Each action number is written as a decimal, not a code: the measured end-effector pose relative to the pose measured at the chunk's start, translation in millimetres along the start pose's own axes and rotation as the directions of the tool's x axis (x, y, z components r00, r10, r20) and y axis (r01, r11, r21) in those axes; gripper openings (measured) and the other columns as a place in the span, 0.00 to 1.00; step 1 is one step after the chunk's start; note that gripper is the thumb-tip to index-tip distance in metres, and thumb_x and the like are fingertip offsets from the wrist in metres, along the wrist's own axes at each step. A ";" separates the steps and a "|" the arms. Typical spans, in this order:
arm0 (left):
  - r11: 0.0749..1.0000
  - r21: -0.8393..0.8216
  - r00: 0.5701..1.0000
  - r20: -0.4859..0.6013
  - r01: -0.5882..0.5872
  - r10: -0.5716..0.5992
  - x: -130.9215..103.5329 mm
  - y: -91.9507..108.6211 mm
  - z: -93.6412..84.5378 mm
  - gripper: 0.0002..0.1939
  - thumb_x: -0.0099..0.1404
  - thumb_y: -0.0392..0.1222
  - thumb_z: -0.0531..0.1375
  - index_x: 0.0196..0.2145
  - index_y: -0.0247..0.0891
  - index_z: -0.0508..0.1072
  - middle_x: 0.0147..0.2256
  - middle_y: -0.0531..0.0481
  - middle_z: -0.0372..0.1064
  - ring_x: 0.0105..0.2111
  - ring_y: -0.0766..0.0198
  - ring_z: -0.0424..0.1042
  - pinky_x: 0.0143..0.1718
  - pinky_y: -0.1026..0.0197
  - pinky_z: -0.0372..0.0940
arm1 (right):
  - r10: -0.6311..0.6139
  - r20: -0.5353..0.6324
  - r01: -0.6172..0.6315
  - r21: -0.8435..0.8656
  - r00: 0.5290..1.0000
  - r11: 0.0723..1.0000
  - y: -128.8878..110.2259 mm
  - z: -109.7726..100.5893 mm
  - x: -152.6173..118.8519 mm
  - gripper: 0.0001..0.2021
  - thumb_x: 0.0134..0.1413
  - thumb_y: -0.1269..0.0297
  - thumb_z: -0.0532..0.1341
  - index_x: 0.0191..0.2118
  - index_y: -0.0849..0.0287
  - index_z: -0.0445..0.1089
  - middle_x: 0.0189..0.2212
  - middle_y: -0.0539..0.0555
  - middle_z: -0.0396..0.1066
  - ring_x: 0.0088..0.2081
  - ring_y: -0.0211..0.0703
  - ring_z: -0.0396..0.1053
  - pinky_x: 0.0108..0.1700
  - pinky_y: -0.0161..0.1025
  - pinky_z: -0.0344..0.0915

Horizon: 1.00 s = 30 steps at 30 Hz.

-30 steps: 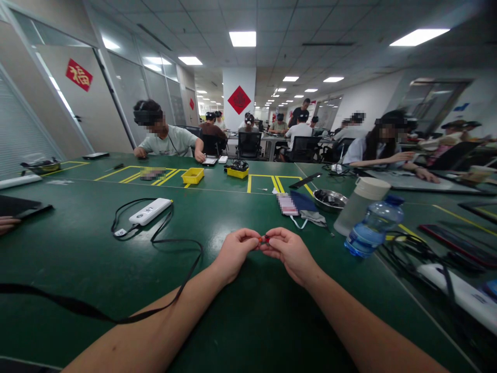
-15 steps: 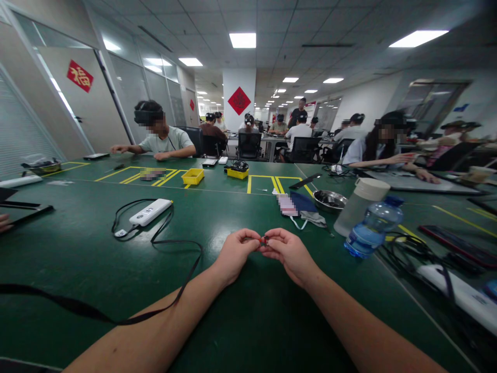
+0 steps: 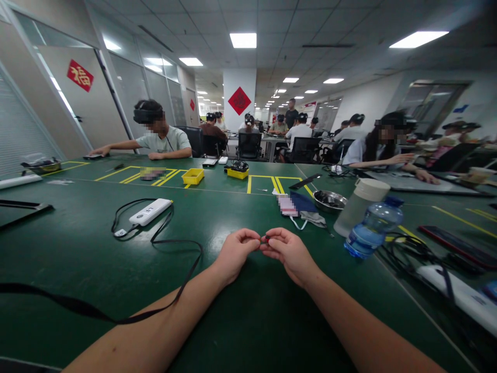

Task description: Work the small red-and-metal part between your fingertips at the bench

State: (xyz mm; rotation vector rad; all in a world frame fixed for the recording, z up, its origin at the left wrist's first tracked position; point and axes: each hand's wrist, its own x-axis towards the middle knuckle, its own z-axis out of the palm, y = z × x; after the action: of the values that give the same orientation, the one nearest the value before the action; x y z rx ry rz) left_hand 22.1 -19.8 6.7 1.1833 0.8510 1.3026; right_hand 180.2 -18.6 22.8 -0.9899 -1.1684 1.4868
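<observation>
Hands nearly together: the right hand (image 3: 289,254) pinches a small red-and-black piece (image 3: 267,239) above the counter (image 3: 256,316); the left hand (image 3: 237,254) curls beside it, its grip hidden, so I can't tell. The piece isn't set down, and what's finished is too small to read. Half a second ago, red showed at the left hand; now it doesn't.

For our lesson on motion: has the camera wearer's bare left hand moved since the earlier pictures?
No, not noticeably: judged against the white, oblong plastic device, the left hand stays in place, to its right in the view.
</observation>
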 end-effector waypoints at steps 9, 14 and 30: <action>1.000 -0.001 1.000 -0.001 0.019 -0.019 1.2 -1.6 -1.2 0.09 0.51 0.36 0.60 0.32 0.33 0.73 0.32 0.46 0.73 0.30 0.65 0.70 0.36 0.61 0.64 | -0.014 -0.004 0.014 -0.032 1.000 0.999 0.0 0.8 0.4 0.13 0.43 0.66 0.64 0.38 0.60 0.66 0.31 0.53 0.72 0.32 0.41 0.73 0.39 0.40 0.70; 0.999 -0.047 1.000 -0.005 0.026 -0.026 2.5 -5.4 -3.0 0.08 0.51 0.35 0.60 0.32 0.34 0.73 0.30 0.48 0.72 0.29 0.66 0.69 0.36 0.61 0.64 | 0.000 0.002 0.000 0.007 1.000 1.000 -0.1 -0.1 0.4 0.12 0.43 0.66 0.63 0.37 0.59 0.66 0.32 0.53 0.72 0.33 0.41 0.73 0.40 0.42 0.70; 0.997 -0.078 0.999 0.044 0.028 -0.025 0.7 -3.2 -2.0 0.08 0.52 0.35 0.61 0.33 0.34 0.72 0.33 0.46 0.72 0.31 0.66 0.69 0.37 0.61 0.63 | 0.009 0.037 -0.010 0.021 0.999 1.000 -1.3 0.2 -0.5 0.10 0.45 0.67 0.62 0.36 0.61 0.67 0.32 0.54 0.72 0.33 0.42 0.73 0.41 0.43 0.70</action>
State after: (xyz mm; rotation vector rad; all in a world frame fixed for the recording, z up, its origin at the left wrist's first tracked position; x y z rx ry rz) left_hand 21.0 -18.4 3.2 1.1307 0.7758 1.2736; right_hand 180.4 -19.0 24.2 -0.9580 -1.1734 1.5281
